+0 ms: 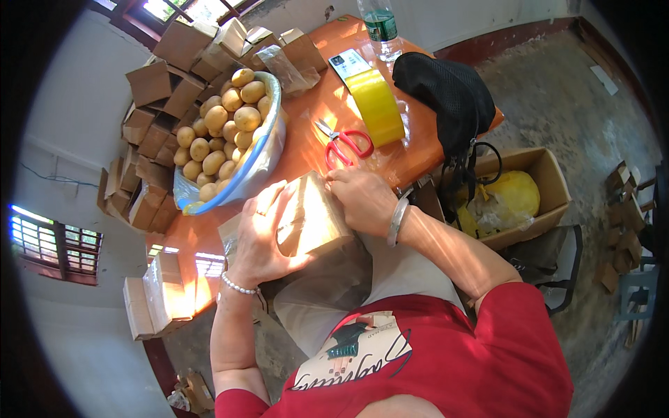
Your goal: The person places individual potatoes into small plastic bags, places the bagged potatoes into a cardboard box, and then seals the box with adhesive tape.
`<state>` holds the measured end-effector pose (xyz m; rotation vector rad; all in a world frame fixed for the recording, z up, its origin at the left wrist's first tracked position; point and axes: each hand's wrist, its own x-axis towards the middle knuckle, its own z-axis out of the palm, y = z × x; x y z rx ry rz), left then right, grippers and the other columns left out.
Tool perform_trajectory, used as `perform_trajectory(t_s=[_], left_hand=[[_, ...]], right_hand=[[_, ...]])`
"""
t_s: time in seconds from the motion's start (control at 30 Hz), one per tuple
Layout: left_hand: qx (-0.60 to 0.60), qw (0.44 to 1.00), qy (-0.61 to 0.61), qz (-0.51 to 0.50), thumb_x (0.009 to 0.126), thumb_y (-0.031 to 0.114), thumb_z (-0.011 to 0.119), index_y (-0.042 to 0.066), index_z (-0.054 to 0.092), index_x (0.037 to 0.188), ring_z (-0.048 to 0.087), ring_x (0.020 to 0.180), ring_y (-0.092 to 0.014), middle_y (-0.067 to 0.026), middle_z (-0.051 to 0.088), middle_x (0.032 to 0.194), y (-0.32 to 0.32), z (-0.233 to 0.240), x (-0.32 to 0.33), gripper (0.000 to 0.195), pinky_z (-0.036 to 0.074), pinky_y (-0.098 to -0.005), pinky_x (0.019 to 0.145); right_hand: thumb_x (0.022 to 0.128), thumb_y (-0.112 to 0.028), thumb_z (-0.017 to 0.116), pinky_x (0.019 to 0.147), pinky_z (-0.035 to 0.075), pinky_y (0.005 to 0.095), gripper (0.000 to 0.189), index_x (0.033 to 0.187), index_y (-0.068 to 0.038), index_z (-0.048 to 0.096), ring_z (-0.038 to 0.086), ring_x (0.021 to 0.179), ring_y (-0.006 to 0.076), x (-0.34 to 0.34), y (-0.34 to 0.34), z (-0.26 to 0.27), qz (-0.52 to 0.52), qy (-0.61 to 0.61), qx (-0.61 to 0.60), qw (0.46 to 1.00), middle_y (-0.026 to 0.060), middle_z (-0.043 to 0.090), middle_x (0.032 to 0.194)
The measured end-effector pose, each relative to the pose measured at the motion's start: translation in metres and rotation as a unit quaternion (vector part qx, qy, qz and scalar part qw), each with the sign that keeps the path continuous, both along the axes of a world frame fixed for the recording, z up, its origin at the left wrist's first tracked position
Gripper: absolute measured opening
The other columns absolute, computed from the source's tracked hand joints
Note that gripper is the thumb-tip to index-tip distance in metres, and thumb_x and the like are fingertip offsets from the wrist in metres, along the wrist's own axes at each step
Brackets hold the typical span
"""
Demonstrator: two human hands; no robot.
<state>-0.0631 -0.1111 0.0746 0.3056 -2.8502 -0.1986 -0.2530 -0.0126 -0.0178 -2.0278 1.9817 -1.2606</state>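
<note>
A small cardboard box point(319, 214) stands at the near edge of the orange table, tilted in the view. My left hand point(265, 230) grips its left side, the thumb along the near face. The fingers of my right hand point(360, 198) are bent in at the box's far right corner; what they pinch there is hidden. Just beyond that hand lie scissors with red handles point(347, 145), their blades pointing away. A wide roll of yellow tape point(377, 107) rests behind them against a phone point(349, 65). To the left, a blue-rimmed basin point(267, 138) lined with clear plastic holds several potatoes point(215, 119).
Small open cardboard boxes point(157, 136) pile up behind and left of the basin. Two closed boxes point(163, 295) sit at the table's left corner. A water bottle point(381, 28) and a black mesh bag point(444, 94) stand at the far right. An open carton point(556, 196) holds a yellow plastic bag.
</note>
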Motion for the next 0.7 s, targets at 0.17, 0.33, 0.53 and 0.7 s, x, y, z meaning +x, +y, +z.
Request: perform_trajectory(t_s=[0.17, 0.33, 0.53, 0.7], left_hand=[[0.017, 1.000, 0.000, -0.005, 0.048, 0.032, 0.085, 0.001, 0.044, 0.135, 0.046, 0.119, -0.037, -0.0197, 0.047, 0.132, -0.002, 0.002, -0.003, 0.100, 0.036, -0.0442, 0.103], [0.030, 1.000, -0.007, 0.001, 0.050, 0.035, 0.083, 0.002, 0.044, 0.136, 0.044, 0.121, -0.036, -0.0203, 0.046, 0.134, -0.003, 0.001, -0.001, 0.100, 0.035, -0.0441, 0.104], [0.008, 0.999, -0.033, 0.000, 0.052, 0.027, 0.082, 0.003, 0.041, 0.138, 0.041, 0.126, -0.035, -0.0178, 0.043, 0.138, -0.001, 0.007, -0.002, 0.099, 0.033, -0.0436, 0.107], [0.012, 0.999, -0.037, 0.001, 0.054, 0.033, 0.082, 0.003, 0.043, 0.137, 0.042, 0.123, -0.035, -0.0195, 0.045, 0.134, -0.001, 0.008, -0.003, 0.097, 0.034, -0.0426, 0.104]], right_hand=[[0.075, -0.007, 0.056, 0.078, 0.050, 0.0384, 0.016, 0.087, 0.001, 0.064, 0.062, 0.087, 0.0304, 0.004, -0.004, 0.006, -0.023, 0.121, 0.041, 0.992, 0.0140, 0.062, 0.090], [0.075, -0.010, 0.056, 0.069, 0.052, 0.0390, 0.013, 0.074, -0.002, 0.066, 0.065, 0.079, 0.0284, -0.010, -0.017, 0.015, 0.030, 0.165, 0.065, 0.984, 0.0125, 0.062, 0.086], [0.077, -0.011, 0.054, 0.068, 0.054, 0.0400, 0.018, 0.077, -0.002, 0.069, 0.068, 0.079, 0.0309, -0.013, -0.029, 0.026, 0.009, 0.168, 0.086, 0.982, 0.0192, 0.067, 0.086], [0.074, -0.012, 0.060, 0.071, 0.054, 0.0407, 0.016, 0.079, 0.000, 0.070, 0.068, 0.081, 0.0341, -0.025, -0.038, 0.066, 0.081, 0.184, 0.231, 0.952, 0.0218, 0.068, 0.082]])
